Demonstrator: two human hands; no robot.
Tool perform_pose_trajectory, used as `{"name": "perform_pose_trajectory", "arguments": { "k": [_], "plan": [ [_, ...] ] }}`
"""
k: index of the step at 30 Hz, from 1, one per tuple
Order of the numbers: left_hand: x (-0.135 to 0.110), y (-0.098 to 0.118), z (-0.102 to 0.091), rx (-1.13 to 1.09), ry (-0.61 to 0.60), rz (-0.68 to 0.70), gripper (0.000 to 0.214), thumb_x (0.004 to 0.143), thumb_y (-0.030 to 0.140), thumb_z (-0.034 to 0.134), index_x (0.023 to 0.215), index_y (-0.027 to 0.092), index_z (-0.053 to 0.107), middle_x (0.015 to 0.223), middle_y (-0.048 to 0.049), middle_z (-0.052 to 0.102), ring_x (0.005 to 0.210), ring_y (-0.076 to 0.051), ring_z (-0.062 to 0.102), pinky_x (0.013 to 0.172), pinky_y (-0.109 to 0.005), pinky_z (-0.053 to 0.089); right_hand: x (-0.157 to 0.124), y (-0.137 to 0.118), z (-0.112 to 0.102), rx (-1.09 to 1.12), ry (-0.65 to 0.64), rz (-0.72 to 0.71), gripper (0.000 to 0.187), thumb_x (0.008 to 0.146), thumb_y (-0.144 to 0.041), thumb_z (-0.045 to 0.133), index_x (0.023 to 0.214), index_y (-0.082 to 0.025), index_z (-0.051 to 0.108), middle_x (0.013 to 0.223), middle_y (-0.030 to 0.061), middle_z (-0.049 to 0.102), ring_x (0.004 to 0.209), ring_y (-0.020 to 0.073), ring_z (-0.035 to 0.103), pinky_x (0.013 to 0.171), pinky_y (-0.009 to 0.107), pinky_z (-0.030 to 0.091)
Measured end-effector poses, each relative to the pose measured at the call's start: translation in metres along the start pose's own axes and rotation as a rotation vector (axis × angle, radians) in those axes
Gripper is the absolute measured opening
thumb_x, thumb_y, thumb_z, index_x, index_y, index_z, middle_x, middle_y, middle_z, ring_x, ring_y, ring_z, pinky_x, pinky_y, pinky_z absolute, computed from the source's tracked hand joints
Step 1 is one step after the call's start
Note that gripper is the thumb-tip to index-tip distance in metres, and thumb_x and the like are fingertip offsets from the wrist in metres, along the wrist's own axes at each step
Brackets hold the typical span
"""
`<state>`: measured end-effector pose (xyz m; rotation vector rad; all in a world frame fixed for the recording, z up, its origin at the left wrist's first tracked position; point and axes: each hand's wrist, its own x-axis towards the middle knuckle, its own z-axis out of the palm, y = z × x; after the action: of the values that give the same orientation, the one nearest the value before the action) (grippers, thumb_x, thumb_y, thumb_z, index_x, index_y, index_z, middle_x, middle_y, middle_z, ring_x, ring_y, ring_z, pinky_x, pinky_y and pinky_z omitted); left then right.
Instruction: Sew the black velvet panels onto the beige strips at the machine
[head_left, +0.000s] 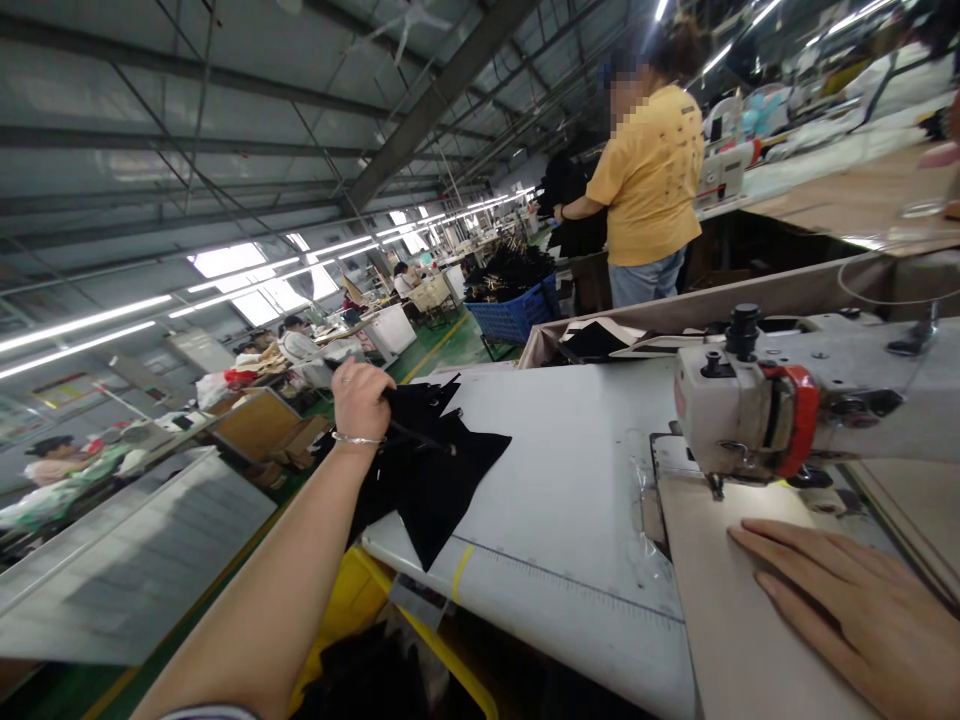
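My left hand (pixel 361 400), a bangle at its wrist, is closed on black fabric pieces (pixel 442 480) at the left end of the white sewing table (pixel 555 450). Part of the fabric lies on the table and part hangs over its edge. On the right, my right hand (pixel 847 600) rests flat, fingers stretched out, on a beige board (pixel 720 580) beside the needle area. Above that hand stands the sewing machine head (pixel 750 400), white with a red part.
Below the table's left edge is a yellow bin (pixel 352 600) with dark material inside. A person in a yellow shirt (pixel 649 180) stands beyond the table, near a blue crate (pixel 510 315) heaped with dark pieces. A beige-walled trough (pixel 540 340) runs behind the machine.
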<state>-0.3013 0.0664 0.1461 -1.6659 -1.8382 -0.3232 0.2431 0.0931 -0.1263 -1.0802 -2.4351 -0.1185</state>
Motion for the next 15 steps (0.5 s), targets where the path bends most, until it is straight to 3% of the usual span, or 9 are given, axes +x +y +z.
{"name": "perform_pose_trajectory", "arguments": {
  "k": [3, 5, 7, 8, 9, 11, 13, 15],
  "plan": [
    [-0.018, 0.072, -0.011, -0.197, -0.025, 0.33, 0.035, 0.095, 0.019, 0.038, 0.065, 0.019, 0.057, 0.087, 0.0, 0.063, 0.105, -0.014, 0.053, 0.114, -0.04, 0.028, 0.006, -0.014, -0.014, -0.028, 0.012, 0.032, 0.052, 0.088, -0.052, 0.047, 0.136, -0.032, 0.049, 0.14, 0.0011, 0.048, 0.128, 0.0275, 0.043, 0.11, 0.051, 0.03],
    [-0.049, 0.14, -0.002, -0.517, -0.146, 0.775, 0.035, 0.095, 0.016, 0.037, 0.065, 0.019, 0.056, 0.083, -0.0011, 0.063, 0.1, -0.015, 0.056, 0.114, -0.041, 0.029, 0.011, -0.022, -0.025, -0.038, -0.007, 0.048, 0.051, 0.089, -0.052, 0.046, 0.135, -0.03, 0.05, 0.141, 0.0022, 0.047, 0.128, 0.0266, 0.043, 0.11, 0.049, 0.03],
    [-0.084, 0.202, 0.014, -0.692, -0.33, 1.043, 0.029, 0.094, 0.013, 0.037, 0.076, 0.02, 0.06, 0.09, -0.0017, 0.065, 0.104, -0.014, 0.057, 0.114, -0.036, 0.029, 0.015, -0.027, -0.033, -0.043, -0.028, 0.063, 0.049, 0.09, -0.051, 0.045, 0.134, -0.029, 0.051, 0.139, 0.0027, 0.049, 0.126, 0.026, 0.046, 0.107, 0.048, 0.033],
    [-0.098, 0.227, 0.024, -0.728, -0.401, 1.051, 0.025, 0.093, 0.013, 0.039, 0.093, 0.021, 0.062, 0.106, -0.0036, 0.065, 0.113, -0.014, 0.054, 0.115, -0.036, 0.029, 0.017, -0.028, -0.036, -0.046, -0.035, 0.068, 0.048, 0.091, -0.051, 0.044, 0.133, -0.03, 0.052, 0.138, 0.0025, 0.05, 0.124, 0.0257, 0.047, 0.106, 0.047, 0.035],
    [-0.108, 0.245, 0.034, -0.715, -0.449, 0.951, 0.029, 0.092, 0.015, 0.04, 0.114, 0.022, 0.057, 0.124, -0.0069, 0.058, 0.125, -0.018, 0.047, 0.115, -0.04, 0.027, 0.018, -0.029, -0.038, -0.051, -0.039, 0.071, 0.046, 0.091, -0.05, 0.044, 0.133, -0.03, 0.052, 0.136, 0.0023, 0.052, 0.123, 0.0255, 0.048, 0.104, 0.047, 0.037],
    [-0.115, 0.264, 0.055, -0.643, -0.505, 0.627, 0.045, 0.093, 0.023, 0.042, 0.138, 0.022, 0.039, 0.141, -0.0117, 0.043, 0.136, -0.023, 0.035, 0.114, -0.047, 0.026, 0.02, -0.03, -0.04, -0.068, -0.031, 0.079, 0.044, 0.092, -0.048, 0.044, 0.133, -0.032, 0.051, 0.133, 0.0011, 0.055, 0.12, 0.0252, 0.05, 0.1, 0.047, 0.04],
    [-0.108, 0.267, 0.073, -0.552, -0.515, 0.301, 0.051, 0.093, 0.029, 0.045, 0.142, 0.018, 0.034, 0.142, -0.0159, 0.04, 0.136, -0.029, 0.033, 0.111, -0.051, 0.027, 0.021, -0.031, -0.04, -0.093, -0.003, 0.09, 0.043, 0.091, -0.047, 0.045, 0.133, -0.035, 0.051, 0.131, -0.0008, 0.056, 0.116, 0.0251, 0.053, 0.094, 0.047, 0.043],
    [-0.094, 0.262, 0.085, -0.506, -0.509, 0.141, 0.049, 0.092, 0.035, 0.049, 0.136, 0.014, 0.042, 0.134, -0.017, 0.045, 0.129, -0.031, 0.039, 0.108, -0.05, 0.03, 0.021, -0.032, -0.038, -0.121, 0.043, 0.094, 0.044, 0.09, -0.047, 0.047, 0.133, -0.036, 0.05, 0.131, -0.0017, 0.056, 0.114, 0.0252, 0.054, 0.091, 0.046, 0.045]
  ]
}}
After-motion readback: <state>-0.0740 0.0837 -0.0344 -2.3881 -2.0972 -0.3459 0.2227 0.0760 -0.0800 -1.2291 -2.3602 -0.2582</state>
